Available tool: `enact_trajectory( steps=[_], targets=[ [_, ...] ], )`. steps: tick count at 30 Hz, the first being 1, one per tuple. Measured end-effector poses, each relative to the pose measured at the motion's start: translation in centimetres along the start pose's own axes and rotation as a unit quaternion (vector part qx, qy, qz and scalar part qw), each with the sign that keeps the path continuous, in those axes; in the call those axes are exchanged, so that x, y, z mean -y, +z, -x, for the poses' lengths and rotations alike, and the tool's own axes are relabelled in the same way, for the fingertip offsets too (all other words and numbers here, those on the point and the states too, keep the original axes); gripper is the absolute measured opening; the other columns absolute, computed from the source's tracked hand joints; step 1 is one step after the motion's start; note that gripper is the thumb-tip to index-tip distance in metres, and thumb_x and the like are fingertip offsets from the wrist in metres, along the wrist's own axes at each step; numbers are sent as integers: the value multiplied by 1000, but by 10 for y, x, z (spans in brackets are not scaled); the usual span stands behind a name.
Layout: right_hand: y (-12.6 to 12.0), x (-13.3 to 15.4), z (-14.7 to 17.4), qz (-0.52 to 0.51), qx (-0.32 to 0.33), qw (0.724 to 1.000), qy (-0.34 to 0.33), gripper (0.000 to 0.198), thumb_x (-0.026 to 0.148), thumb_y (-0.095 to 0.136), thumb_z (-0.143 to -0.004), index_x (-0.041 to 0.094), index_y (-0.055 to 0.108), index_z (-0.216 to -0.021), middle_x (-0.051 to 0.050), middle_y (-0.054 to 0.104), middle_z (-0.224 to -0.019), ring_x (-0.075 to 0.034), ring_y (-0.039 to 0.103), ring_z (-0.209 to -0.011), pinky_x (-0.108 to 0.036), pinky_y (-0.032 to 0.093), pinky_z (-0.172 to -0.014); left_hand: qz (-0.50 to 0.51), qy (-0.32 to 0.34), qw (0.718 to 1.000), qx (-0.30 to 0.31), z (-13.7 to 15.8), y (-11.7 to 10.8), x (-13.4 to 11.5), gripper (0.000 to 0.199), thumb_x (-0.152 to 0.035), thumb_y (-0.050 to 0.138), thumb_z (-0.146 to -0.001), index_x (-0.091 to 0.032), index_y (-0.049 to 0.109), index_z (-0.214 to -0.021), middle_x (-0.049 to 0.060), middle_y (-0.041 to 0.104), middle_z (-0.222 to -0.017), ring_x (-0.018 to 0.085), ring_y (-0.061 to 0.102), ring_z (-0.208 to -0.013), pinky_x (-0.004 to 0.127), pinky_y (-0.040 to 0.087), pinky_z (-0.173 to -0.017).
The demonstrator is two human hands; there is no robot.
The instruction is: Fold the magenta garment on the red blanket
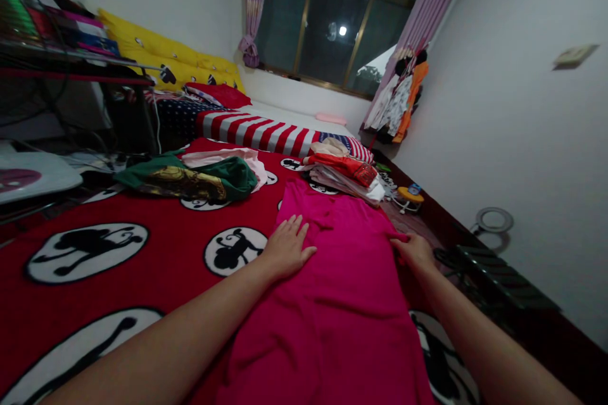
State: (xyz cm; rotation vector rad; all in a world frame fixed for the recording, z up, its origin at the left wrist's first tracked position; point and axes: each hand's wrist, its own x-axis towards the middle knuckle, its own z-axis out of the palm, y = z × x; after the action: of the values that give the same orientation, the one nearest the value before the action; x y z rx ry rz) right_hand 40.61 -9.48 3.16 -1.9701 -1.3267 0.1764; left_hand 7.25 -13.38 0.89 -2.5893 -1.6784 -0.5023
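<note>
A bright pink garment [342, 278] lies spread flat on a red blanket [142, 266] printed with black-and-white monkey medallions, covering a bed in a small room. The person's left hand [285, 247] rests palm-down on the garment's left edge, fingers spread and flat, gripping nothing. The right hand [415, 250] sits at the opposite edge, its fingers curled at the hem; whether they pinch the cloth cannot be told. A stack of folded clothes [346, 174] sits just beyond the garment's far end, and a crumpled green shirt [190, 180] lies to the left. The right edge runs close to the side of the bed, so a pull from that side could likely drag the fabric off, while pressing unevenly may bunch the creases already showing across its middle
</note>
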Motion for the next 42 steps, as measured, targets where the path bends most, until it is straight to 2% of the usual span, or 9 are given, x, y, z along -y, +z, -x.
enact_trajectory(
  steps=[8, 13, 17, 22, 27, 31, 34, 38, 42],
  targets=[
    [20, 73, -13, -141, -42, 989, -22, 29, 30, 59, -63, 13, 64, -85, -3, 64, -64, -18, 60, -57, -27, 45, -50, 38, 1, 999, -4, 2, -2, -2, 63, -50, 43, -92, -8, 43, -139, 22, 34, -148, 34, 26, -139, 46, 23, -114],
    [76, 144, 9, -156, 89, 976, -124, 28, 25, 67, -59, 15, 65, -84, -4, 69, -79, -20, 64, -75, -31, 51, -68, 56, 10, 998, -4, 3, -5, 2, 60, -47, 46, -92, -10, 43, -139, 21, 34, -148, 34, 26, -139, 46, 23, -114],
    [96, 165, 50, -158, 217, 947, -177, 37, 19, 72, -56, 17, 66, -92, -5, 71, -93, -19, 66, -80, -31, 52, -74, 72, 20, 997, -1, 7, -8, 6, 56, -43, 48, -91, -12, 44, -138, 19, 36, -148, 31, 29, -139, 44, 23, -114],
    [46, 133, 77, -135, 221, 938, -231, 32, 28, 60, -73, 15, 63, -102, -11, 68, -104, -19, 65, -88, -32, 51, -77, 81, 31, 996, -10, 6, -7, 7, 55, -43, 48, -92, -15, 44, -138, 17, 39, -146, 32, 30, -138, 46, 24, -113],
    [-29, 86, 113, -9, 231, 949, -214, 28, 42, 58, -77, 18, 62, -92, -8, 68, -91, -18, 62, -74, -29, 47, -67, 78, 40, 996, -13, 4, -5, 5, 48, -39, 49, -92, -14, 49, -134, 16, 44, -142, 32, 33, -136, 49, 25, -112],
    [-73, 59, 164, 111, 299, 928, -194, 34, 55, 58, -78, 21, 60, -83, -4, 67, -78, -18, 59, -67, -28, 40, -60, 86, 61, 994, -34, 3, -5, 4, 43, -34, 50, -91, -15, 53, -129, 14, 50, -136, 29, 41, -131, 47, 30, -111],
    [-89, 42, 197, 142, 314, 922, -175, 33, 53, 63, -73, 21, 60, -81, -2, 64, -71, -19, 57, -64, -27, 37, -58, 116, 110, 985, -70, 3, -7, 4, 39, -25, 53, -89, -14, 55, -126, 13, 53, -131, 24, 47, -124, 37, 34, -108],
    [-91, 27, 218, 59, 328, 934, -131, 18, 38, 61, -74, 20, 57, -72, 0, 60, -67, -17, 54, -64, -25, 37, -57, 182, 169, 965, -87, 7, -23, -9, 23, -25, 52, -89, -16, 67, -105, 8, 64, -106, 18, 59, -101, 26, 43, -91],
    [-98, 32, 213, -64, 304, 948, -70, 24, 42, 59, -75, 19, 54, -69, 0, 57, -67, -16, 53, -66, -24, 41, -58, 196, 246, 949, 25, 19, -45, -40, 23, -24, 53, -87, -15, 69, -72, 4, 64, -74, 13, 59, -68, 22, 43, -66]
  ],
)
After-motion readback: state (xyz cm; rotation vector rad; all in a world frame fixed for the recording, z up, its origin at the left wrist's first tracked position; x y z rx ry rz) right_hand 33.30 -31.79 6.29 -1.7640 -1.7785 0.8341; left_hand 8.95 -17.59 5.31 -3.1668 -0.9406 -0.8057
